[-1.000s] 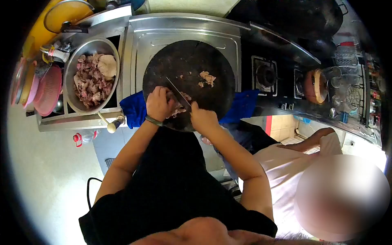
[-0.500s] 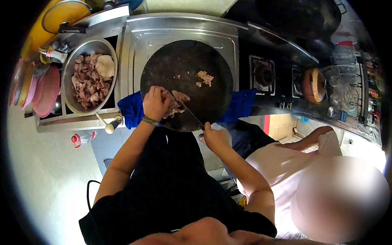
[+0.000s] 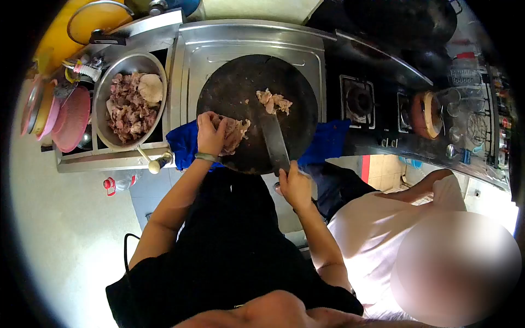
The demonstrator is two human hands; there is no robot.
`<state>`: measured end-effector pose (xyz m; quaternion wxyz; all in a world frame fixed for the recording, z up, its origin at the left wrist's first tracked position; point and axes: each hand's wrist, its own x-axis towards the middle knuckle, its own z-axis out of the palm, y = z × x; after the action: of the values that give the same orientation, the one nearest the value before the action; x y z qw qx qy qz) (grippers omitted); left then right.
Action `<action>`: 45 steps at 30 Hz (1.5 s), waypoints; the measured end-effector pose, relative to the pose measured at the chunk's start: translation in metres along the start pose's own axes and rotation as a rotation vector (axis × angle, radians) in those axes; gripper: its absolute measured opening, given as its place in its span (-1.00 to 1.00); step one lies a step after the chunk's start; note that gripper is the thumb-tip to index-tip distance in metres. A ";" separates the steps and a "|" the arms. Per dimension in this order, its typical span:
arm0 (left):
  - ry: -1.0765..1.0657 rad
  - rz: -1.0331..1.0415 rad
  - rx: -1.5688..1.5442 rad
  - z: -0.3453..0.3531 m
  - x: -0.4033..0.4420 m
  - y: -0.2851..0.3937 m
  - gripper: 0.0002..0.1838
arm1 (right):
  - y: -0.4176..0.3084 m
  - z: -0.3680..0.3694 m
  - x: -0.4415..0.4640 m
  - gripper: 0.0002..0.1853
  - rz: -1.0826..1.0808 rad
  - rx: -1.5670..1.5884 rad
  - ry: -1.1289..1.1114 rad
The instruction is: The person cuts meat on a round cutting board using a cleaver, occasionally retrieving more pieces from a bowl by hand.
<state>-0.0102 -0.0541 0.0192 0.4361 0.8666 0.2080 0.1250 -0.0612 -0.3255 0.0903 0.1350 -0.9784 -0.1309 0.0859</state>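
One cleaver (image 3: 275,143) fills my right hand's (image 3: 296,187) grip, tip at the far meat scraps (image 3: 278,104). My left hand (image 3: 211,135) grasps the nearer meat chunk (image 3: 235,134).

I can read no text, label, brand, number or sign from my end, on the knife (image 3: 275,143) or anywhere else. The coloured containers (image 3: 502,156) crowded at the far right edge are too small and blurred for me to make out lettering, and any marking around the stove knobs (image 3: 384,142) is too tiny to tell. On the clear bottle (image 3: 124,181) on the floor (image 3: 60,218), I cannot make out print either.
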 end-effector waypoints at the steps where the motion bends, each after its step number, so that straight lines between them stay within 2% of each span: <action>1: -0.003 0.008 0.021 -0.002 -0.002 0.000 -0.66 | -0.009 -0.004 -0.001 -0.63 -0.013 0.025 -0.004; 4: 0.007 -0.070 -0.058 -0.011 -0.008 -0.004 -0.67 | -0.024 0.000 -0.001 -0.63 -0.020 0.116 -0.045; 7: 0.099 0.292 0.212 -0.018 -0.015 0.005 -0.71 | -0.032 0.008 0.002 -0.64 -0.035 0.140 -0.119; 8: 0.090 0.276 0.174 -0.021 -0.018 0.012 -0.73 | -0.034 0.009 0.004 -0.65 -0.044 0.135 -0.146; 11: -0.024 0.548 0.206 -0.026 -0.020 0.016 -0.71 | -0.044 0.006 0.011 -0.66 -0.099 0.116 -0.105; 15: -0.054 0.580 0.195 -0.018 -0.019 0.003 -0.71 | -0.046 0.012 0.015 -0.67 -0.126 0.078 -0.162; 18: -0.077 0.509 0.075 -0.013 -0.018 -0.005 -0.75 | -0.046 0.016 0.022 -0.68 -0.139 0.043 -0.203; 23: -0.021 0.547 0.089 -0.010 -0.020 -0.008 -0.78 | -0.059 0.018 0.050 -0.66 -0.132 0.056 -0.339; 26: 0.015 0.538 0.117 -0.008 -0.021 -0.006 -0.77 | -0.076 0.034 0.082 -0.69 -0.208 0.009 -0.294; 30: 0.034 0.536 0.171 -0.005 -0.021 -0.008 -0.76 | -0.070 0.036 0.072 -0.62 -0.146 0.007 -0.307; 35: 0.041 0.508 0.185 -0.005 -0.022 -0.009 -0.75 | -0.043 0.028 0.014 -0.55 -0.045 -0.062 -0.515; 39: 0.027 0.509 0.201 -0.006 -0.024 -0.010 -0.73 | -0.054 0.022 0.027 -0.69 -0.063 0.000 -0.421; 42: -0.050 0.524 0.181 -0.019 -0.026 -0.003 -0.63 | -0.049 0.020 0.032 -0.71 -0.053 -0.048 -0.433; 45: -0.205 0.626 0.205 -0.047 -0.024 0.000 -0.48 | -0.033 0.009 0.029 -0.69 0.009 -0.139 -0.346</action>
<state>-0.0499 -0.0323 0.0464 0.3059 0.9357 -0.1013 0.1435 -0.0429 -0.2848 0.0871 0.0423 -0.9566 -0.1535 0.2442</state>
